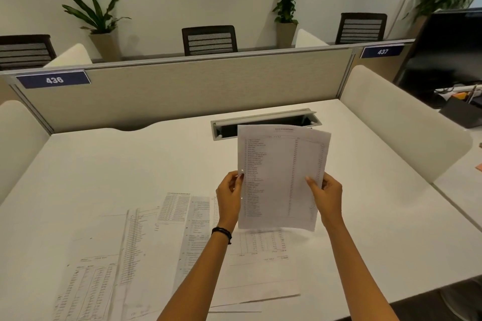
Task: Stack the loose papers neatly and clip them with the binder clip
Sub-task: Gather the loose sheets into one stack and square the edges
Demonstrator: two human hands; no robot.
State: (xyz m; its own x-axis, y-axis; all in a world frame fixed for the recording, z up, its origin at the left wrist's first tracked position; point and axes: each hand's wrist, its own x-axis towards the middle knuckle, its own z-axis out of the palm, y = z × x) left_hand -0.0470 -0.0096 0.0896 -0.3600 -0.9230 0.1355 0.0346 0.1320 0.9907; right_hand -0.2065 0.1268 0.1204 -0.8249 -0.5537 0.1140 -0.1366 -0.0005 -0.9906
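Left hand (229, 197): thumb on the face of the held sheets (280, 177), fingers wrapped behind the left edge. Right hand (326, 197): same pinch on the right edge. The sheaf was upright and clear of the desk (117, 164), its long axis 12 to 6; the top corners were not flush, with at least two sheets offset. The other loose papers (125, 255) lay flat, overlapping and askew, from 6 round to 8 o'clock of the hands, one directly beneath the sheaf. The left hand was nearer most of them. No binder clip was in view. Judged mid-gathering: the next pickup probably suits the left hand, reaching toward 7 o'clock.
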